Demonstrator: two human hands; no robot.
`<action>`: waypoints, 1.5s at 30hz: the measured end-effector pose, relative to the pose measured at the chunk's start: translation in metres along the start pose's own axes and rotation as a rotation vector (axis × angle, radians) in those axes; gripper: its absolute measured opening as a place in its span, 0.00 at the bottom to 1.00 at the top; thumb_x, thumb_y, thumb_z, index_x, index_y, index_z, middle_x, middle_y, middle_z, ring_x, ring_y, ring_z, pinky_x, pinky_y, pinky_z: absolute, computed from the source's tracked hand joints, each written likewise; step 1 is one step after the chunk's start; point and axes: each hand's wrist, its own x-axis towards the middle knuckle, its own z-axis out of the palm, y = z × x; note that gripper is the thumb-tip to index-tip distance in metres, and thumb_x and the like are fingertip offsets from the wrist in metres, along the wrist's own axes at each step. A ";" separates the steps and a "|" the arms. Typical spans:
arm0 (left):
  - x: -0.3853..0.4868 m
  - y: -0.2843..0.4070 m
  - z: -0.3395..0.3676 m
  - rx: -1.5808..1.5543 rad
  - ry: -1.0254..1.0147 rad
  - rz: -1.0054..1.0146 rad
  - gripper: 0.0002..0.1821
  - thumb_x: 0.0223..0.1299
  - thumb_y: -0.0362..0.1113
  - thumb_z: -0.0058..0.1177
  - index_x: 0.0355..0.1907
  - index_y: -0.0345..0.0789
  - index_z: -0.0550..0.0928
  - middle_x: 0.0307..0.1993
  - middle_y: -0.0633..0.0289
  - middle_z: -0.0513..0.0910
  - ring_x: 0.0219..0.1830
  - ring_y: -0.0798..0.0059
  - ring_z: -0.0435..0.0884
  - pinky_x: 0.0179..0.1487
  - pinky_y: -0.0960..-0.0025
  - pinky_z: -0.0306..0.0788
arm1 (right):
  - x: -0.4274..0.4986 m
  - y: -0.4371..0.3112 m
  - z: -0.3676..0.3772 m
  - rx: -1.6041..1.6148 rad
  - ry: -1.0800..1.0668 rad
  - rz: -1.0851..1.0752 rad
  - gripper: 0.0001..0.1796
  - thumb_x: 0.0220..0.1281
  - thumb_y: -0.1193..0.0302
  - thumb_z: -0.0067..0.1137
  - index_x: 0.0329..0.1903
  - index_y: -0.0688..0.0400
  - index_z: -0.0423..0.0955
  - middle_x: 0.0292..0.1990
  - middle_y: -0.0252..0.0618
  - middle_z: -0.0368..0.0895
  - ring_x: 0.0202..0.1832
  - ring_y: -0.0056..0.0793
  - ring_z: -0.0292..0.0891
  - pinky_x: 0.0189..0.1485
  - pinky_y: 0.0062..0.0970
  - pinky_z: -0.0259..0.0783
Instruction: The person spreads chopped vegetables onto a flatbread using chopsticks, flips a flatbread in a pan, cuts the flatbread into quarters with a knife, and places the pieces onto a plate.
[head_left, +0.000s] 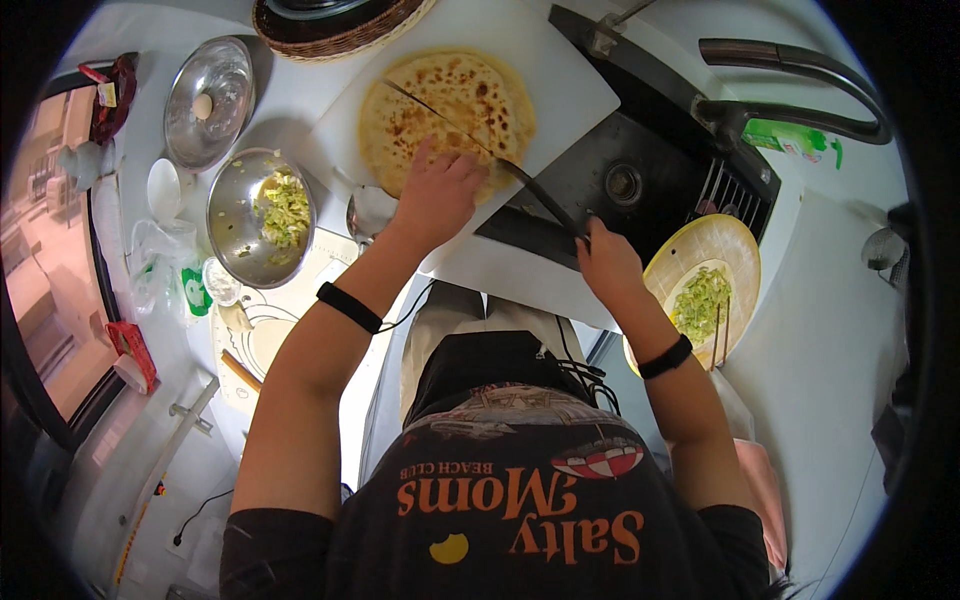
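Note:
A round, browned flatbread (420, 90) lies on a white cutting board (570, 82) that reaches over the sink's edge. My right hand (611, 262) is closed on the dark handle of a kitchen knife (551, 201), whose blade crosses the flatbread diagonally. My left hand (442, 187) rests on the flatbread's near part, close to the blade, with its fingers spread and nothing gripped. How deep the blade sits cannot be told. Left of the board, a metal utensil (367, 212) lies partly behind my left forearm.
A steel bowl (225, 247) of chopped filling and another (180, 139) holding an egg stand at left. At right are a black sink (577, 172) with a faucet (787, 120), and a tilted yellow-rimmed plate (739, 247) with chopped greens and chopsticks. A wicker basket (345, 45) stands beyond.

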 end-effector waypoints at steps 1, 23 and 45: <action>-0.001 0.000 -0.001 0.006 -0.030 0.000 0.20 0.56 0.38 0.58 0.54 0.47 0.81 0.55 0.66 0.77 0.59 0.68 0.74 0.75 0.42 0.50 | -0.003 0.002 0.001 -0.034 -0.044 0.093 0.12 0.67 0.67 0.56 0.45 0.63 0.70 0.30 0.54 0.82 0.36 0.57 0.80 0.38 0.49 0.75; 0.002 -0.001 0.000 -0.034 0.014 0.023 0.16 0.56 0.34 0.56 0.49 0.46 0.82 0.53 0.66 0.78 0.60 0.66 0.75 0.75 0.42 0.50 | -0.034 0.021 0.010 0.040 0.047 0.012 0.11 0.67 0.67 0.55 0.43 0.61 0.70 0.32 0.57 0.83 0.37 0.58 0.81 0.40 0.51 0.76; -0.033 -0.088 -0.023 -0.379 -0.010 -0.986 0.31 0.57 0.50 0.61 0.61 0.38 0.74 0.50 0.55 0.83 0.53 0.57 0.82 0.59 0.50 0.68 | 0.136 0.020 -0.026 0.789 0.163 0.146 0.24 0.65 0.53 0.64 0.31 0.65 0.76 0.22 0.40 0.77 0.22 0.31 0.73 0.30 0.33 0.70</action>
